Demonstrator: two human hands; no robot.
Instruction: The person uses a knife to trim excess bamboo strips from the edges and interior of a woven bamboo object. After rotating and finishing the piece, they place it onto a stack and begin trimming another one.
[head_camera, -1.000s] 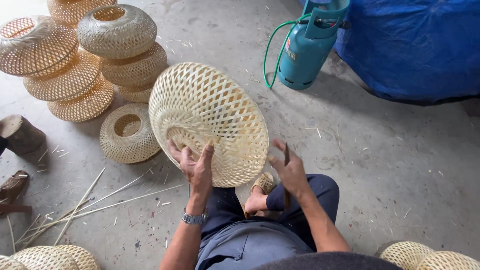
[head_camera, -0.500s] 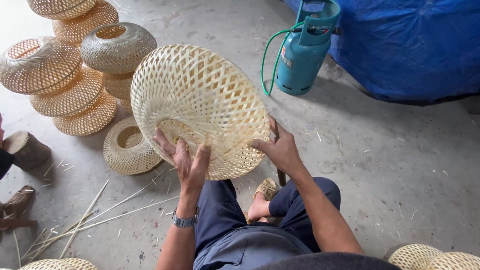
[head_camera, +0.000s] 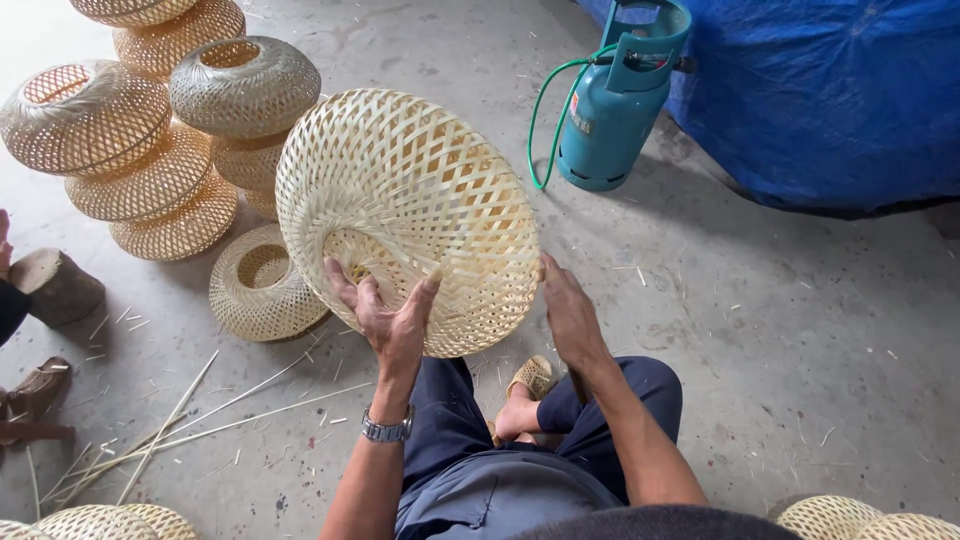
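A large pale woven bamboo basket (head_camera: 410, 200), round and open-weave, is held tilted above my knees. My left hand (head_camera: 385, 315) presses its near underside with fingers spread, a metal watch on the wrist. My right hand (head_camera: 570, 315) grips the basket's right rim from the side. I sit on the concrete floor in dark trousers, one sandalled foot (head_camera: 525, 385) showing below the basket.
Stacks of darker woven baskets (head_camera: 160, 140) stand at the upper left, and a single one (head_camera: 262, 285) lies beside my basket. A teal gas cylinder (head_camera: 610, 110) with a green hose stands by a blue tarp (head_camera: 830, 90). Bamboo strips (head_camera: 180, 420) litter the floor. More baskets (head_camera: 860, 520) lie at the bottom corners.
The basket has turned and tilted in my hands, its opening swinging toward the left. My right hand moved from my knee up to the basket's right rim.
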